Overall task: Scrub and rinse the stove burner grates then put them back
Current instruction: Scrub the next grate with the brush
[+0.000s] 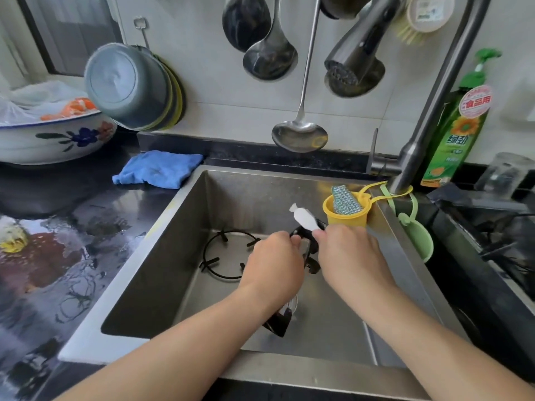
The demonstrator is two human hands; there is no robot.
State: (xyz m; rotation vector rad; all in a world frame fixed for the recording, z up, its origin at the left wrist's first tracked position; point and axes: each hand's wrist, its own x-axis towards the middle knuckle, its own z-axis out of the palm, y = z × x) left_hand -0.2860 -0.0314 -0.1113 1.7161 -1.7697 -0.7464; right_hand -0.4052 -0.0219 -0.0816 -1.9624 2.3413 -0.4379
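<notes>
Two black burner grates are in the steel sink (162, 256). One grate (215, 260) lies flat on the sink floor at the left. The other grate (311, 256) is held on edge between my hands, its lower end (282, 319) showing below my left wrist. My left hand (275, 264) grips that grate from the left. My right hand (347, 253) holds a white-handled brush (302, 217) against the grate's top; the brush head is hidden behind my fingers.
A faucet head (356, 59) hangs above the sink, no water visible. A yellow cup with a steel scourer (346, 204) and a green cup (417, 241) hang at the right wall. Dish soap (457, 125) stands behind. A blue cloth (159, 169) lies on the wet counter. The stove (498, 244) is at right.
</notes>
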